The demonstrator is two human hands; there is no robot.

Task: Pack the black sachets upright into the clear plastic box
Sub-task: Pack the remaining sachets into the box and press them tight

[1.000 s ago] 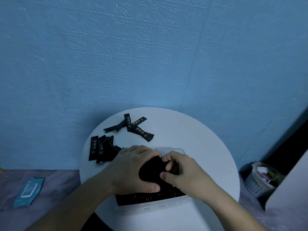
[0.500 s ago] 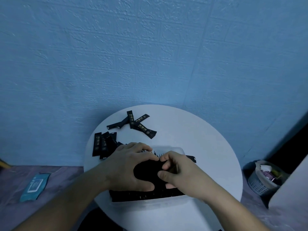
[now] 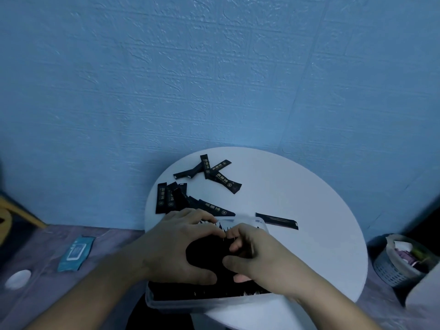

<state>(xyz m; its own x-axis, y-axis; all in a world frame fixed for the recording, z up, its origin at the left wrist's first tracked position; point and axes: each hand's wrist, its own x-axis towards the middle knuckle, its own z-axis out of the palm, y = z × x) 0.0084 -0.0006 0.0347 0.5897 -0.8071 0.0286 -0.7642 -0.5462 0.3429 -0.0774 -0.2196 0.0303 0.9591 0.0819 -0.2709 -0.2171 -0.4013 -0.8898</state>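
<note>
Gripping sachets (image 3: pixel 204 256) in 1 box (image 3: pixel 190 304) — left hand (image 3: pixel 175 245), right hand (image 3: pixel 265 257).

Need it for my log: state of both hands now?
Left hand: curled round the packed sachets in the box.
Right hand: pinches those sachets too.

The black sachets (image 3: pixel 223 181) look like thin film, smooth with a faint sheen and pale printed marks. The box (image 3: pixel 190 303) is clear, smooth plastic, slightly cloudy along its wall. The round table (image 3: pixel 297 246) has a plain white, smooth, matt top. The blue wall (image 3: pixel 214 79) is rough, embossed in a brick-like pattern. The grey basket (image 3: pixel 390 273) is plastic lattice.
</note>
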